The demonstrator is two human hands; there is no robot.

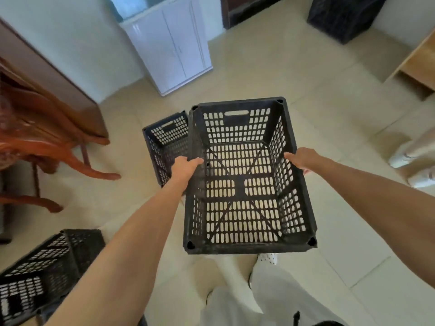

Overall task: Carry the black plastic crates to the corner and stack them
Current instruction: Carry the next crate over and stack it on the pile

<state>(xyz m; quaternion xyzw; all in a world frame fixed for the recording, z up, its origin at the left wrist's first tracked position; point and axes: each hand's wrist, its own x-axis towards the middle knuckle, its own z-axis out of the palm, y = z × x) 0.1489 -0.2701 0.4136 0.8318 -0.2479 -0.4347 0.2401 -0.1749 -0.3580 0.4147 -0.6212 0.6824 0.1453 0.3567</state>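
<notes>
Gripping a black plastic crate [239, 187] by its two long rims, a person is holding it level and open side up above a pale tiled floor [329, 90]. The left hand [184, 167] is clamping the left rim, its thumb hooking over into the basket. Directly across, the right hand [300, 158] is closing on the right rim, most of its fingers hidden behind the wall.

Just outside the left hand, a second crate [164, 142] is sitting on the floor, partly hidden by the carried one. A third crate [47, 267], blurred, is lying back beside the left forearm.

Far ahead of the right hand, a dark stack of crates [341, 17] is standing against the wall. A white cabinet [171, 43] is standing well ahead of the left hand, and a carved wooden chair [47, 142] is sitting well out to that hand's left. Out beyond the right hand, another person's white shoes [404, 158] are showing at the frame's edge. The carrier's white trousers [270, 297] are showing below the crate's near rim.
</notes>
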